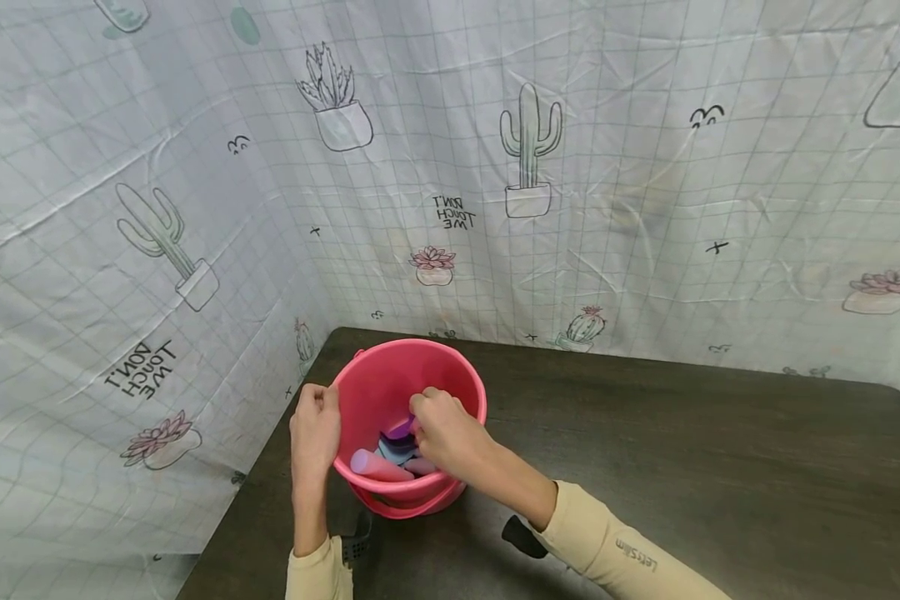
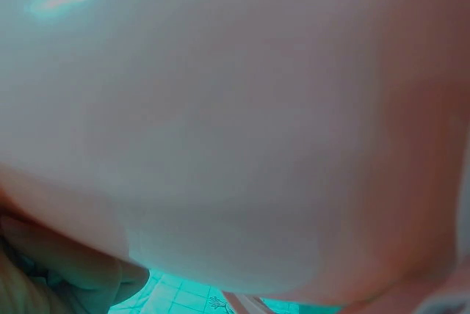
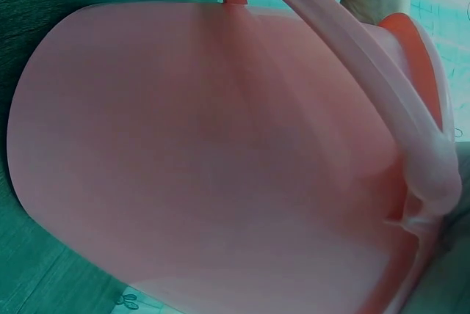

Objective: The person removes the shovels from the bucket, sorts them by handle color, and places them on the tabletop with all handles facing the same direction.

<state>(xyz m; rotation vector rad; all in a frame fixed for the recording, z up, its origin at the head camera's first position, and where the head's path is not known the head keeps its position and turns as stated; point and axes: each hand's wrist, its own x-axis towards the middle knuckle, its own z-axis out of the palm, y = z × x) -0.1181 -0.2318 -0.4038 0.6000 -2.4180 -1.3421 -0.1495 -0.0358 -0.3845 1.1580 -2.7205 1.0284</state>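
While a gridded white cloth (image 1: 82, 275) is covering the left side of the work area, its printed potted plants and lettering are showing in outline and its surface is creasing lightly. At the left end of the table (image 1: 682, 450), the left hand (image 1: 317, 429) is gripping the near-left rim of the pink bucket (image 1: 390, 375), fingers curling over the edge; a beige sleeve (image 1: 317, 575) is covering the forearm, and a black strap (image 1: 358, 542) is showing beside the cuff. The bucket is standing on the table near the rear-left corner, its handle (image 1: 397, 507) hanging down along the near side. Inside it, a pink cylinder with a lilac end (image 1: 382, 467) is lying lowest on the left, with blue pieces (image 1: 396, 452) resting just behind. Farther right, the right hand (image 1: 450, 429) is holding a purple piece (image 1: 399, 430) within the bucket, fingers closing narrowly on it. A second beige sleeve (image 1: 622, 542), bearing printed letters, is extending toward the lower right. The dark, wood-grained tabletop is continuing rightward to a rounded corner, and the rear cloth (image 1: 645, 183) is hanging wrinkled behind it.
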